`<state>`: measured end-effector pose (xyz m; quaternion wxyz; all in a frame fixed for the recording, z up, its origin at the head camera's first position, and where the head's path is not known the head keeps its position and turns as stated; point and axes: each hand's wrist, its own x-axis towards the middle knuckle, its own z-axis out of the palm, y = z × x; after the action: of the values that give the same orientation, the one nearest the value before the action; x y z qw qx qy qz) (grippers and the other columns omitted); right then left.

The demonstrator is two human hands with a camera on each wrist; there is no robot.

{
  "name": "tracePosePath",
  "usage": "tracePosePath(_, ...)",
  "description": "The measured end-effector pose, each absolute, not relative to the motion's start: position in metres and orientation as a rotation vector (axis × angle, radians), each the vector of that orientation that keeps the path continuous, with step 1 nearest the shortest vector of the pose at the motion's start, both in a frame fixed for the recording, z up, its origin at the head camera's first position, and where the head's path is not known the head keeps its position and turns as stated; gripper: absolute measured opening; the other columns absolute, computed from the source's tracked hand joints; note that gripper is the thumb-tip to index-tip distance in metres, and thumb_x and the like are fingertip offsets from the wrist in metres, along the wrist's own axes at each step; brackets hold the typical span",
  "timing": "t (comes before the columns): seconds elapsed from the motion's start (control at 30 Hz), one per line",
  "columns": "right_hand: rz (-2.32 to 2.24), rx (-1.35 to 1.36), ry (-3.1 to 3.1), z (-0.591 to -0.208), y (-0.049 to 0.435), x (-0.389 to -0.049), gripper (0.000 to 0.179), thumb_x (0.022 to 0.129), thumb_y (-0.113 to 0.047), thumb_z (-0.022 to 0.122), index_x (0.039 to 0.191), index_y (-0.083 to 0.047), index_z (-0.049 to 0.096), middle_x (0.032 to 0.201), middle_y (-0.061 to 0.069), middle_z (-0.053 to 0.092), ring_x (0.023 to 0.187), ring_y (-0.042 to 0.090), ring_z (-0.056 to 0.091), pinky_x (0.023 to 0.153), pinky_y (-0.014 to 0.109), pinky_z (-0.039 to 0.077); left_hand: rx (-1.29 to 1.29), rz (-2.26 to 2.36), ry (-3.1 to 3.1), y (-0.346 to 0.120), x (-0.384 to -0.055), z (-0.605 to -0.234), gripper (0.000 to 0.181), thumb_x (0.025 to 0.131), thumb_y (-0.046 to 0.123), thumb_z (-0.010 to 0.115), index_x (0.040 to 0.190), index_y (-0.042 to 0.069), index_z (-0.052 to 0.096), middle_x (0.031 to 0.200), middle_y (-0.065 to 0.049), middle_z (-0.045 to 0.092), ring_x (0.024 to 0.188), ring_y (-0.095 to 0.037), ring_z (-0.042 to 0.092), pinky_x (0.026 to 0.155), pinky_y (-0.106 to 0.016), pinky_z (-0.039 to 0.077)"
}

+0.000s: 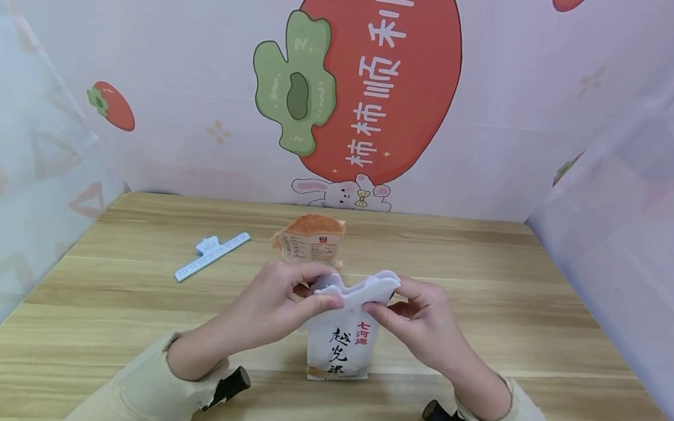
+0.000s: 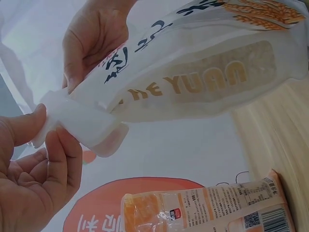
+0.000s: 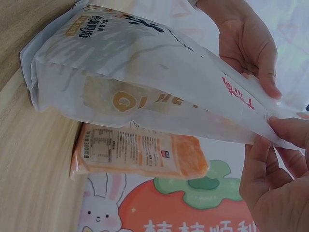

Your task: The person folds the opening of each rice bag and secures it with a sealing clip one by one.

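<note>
A white rice bag point(image 1: 340, 344) with black and red characters stands upright on the table. Its top edge is spread and partly folded over. My left hand point(image 1: 278, 301) pinches the top's left corner, thumb in front and fingers behind. At the right corner, my right hand point(image 1: 422, 312) pinches the bag between thumb and fingers. In the left wrist view a clear side window with gold letters shows on the rice bag point(image 2: 183, 82). From the right wrist view, the rice bag point(image 3: 130, 82) widens toward its base on the wood.
Behind the rice bag stands an orange and cream food packet point(image 1: 312, 239) with printed text. A light blue sealing clip point(image 1: 213, 257) with a long ruler-like bar lies at the left on the wooden table point(image 1: 480, 265). A printed cloth backdrop point(image 1: 196, 106) rises behind the table.
</note>
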<state>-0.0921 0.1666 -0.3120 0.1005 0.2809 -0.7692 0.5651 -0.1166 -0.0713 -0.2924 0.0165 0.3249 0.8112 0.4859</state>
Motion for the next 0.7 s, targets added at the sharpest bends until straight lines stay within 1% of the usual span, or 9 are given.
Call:
tracePosePath(0.37,1.644,0.818,-2.285,-0.3101,0.1666,-0.0908,0.020,0.083,0.007,0.074,0.102,0.004,0.072,0.097,-0.014,0.070,0.083,0.002,0.064,0.064,0.026,0.060,1.121,1.512,2.532,-0.0648,-0.1174,-0.2835,0.013,0.089,0.020,0.075,0.096,0.010,0.071,0.082,0.000,0.065,0.075,-0.007,0.060,0.067,-0.023,0.058)
tracePosePath(0.7,1.654,0.766,-2.326,-0.3095,0.1663,-0.0899,0.021,0.083,0.005,0.075,0.104,0.005,0.071,0.097,-0.015,0.069,0.084,0.002,0.063,0.066,0.027,0.060,1.056,1.494,2.521,-0.0653,-0.1186,-0.2845,0.020,0.088,0.020,0.076,0.104,0.008,0.071,0.088,-0.002,0.069,0.079,-0.008,0.063,0.070,-0.023,0.059)
